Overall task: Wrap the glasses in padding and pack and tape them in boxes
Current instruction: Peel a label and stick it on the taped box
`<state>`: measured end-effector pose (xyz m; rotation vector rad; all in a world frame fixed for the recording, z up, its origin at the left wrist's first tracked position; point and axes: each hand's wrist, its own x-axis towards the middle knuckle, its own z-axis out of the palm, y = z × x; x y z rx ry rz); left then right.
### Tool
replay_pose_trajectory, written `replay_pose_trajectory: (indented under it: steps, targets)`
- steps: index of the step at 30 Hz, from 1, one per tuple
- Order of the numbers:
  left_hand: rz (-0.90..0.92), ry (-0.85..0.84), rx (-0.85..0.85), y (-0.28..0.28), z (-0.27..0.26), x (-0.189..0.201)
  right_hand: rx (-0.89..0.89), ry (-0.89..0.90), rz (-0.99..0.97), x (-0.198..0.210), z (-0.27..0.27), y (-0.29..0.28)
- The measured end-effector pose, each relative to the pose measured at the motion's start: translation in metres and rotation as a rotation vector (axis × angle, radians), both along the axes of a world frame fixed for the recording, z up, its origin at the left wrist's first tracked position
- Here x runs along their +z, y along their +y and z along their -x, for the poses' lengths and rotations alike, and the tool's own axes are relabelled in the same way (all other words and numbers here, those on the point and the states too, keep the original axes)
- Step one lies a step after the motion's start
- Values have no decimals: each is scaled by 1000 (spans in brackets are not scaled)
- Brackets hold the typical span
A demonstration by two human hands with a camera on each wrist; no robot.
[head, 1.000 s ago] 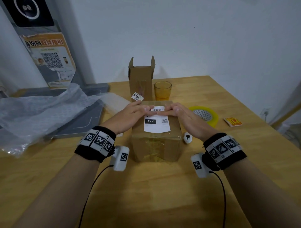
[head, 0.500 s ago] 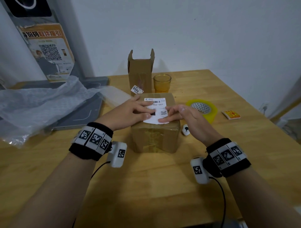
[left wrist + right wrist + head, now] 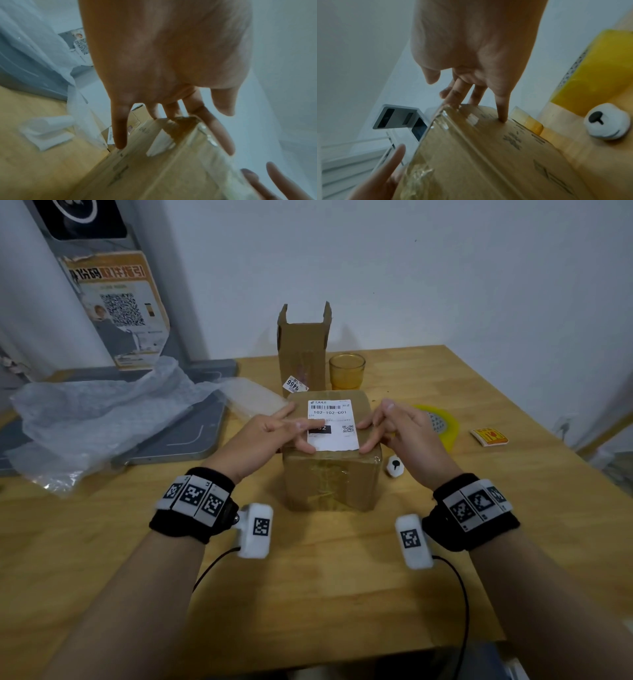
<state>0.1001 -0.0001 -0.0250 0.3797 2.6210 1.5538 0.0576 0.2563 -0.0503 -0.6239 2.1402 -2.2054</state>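
Box point(image 3: 331, 453), cardboard, sealed with clear tape down its near face, stands mid-table and serves as reference point for all else. Label point(image 3: 331, 424), white with barcode, lies on the box top. Left hand point(image 3: 270, 436) rests at the box's left top edge, fingers extended and flat across the label's left margin, gripping nothing. Right hand point(image 3: 397, 429) sits at the box's right top edge, fingers straight and loosely spread, tips touching the label's right margin and the side wall; it holds nothing either. Glass point(image 3: 346, 370), amber, unwrapped, stands just behind the box, beside a tall open carton point(image 3: 303, 350). Bubble wrap point(image 3: 99, 412) lies well to the box's left; yellow tape roll point(image 3: 442, 426) just to its right, partly hidden by the right hand. Risks, judged: uneven finger pressure may leave the label creased or with lifted corners; a hard push from either side may slide the box backward into the bare glass and tip it; the remaining glass is exposed until padded.
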Motion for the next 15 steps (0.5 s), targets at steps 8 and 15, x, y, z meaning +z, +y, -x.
replay_pose_trajectory:
  steps: [8,15]
  targets:
    - [211,99,62,15,2,-8,39,220,-439,5,-11,0]
    - [309,75,65,16,26,6,39,211,-662,18,27,-5]
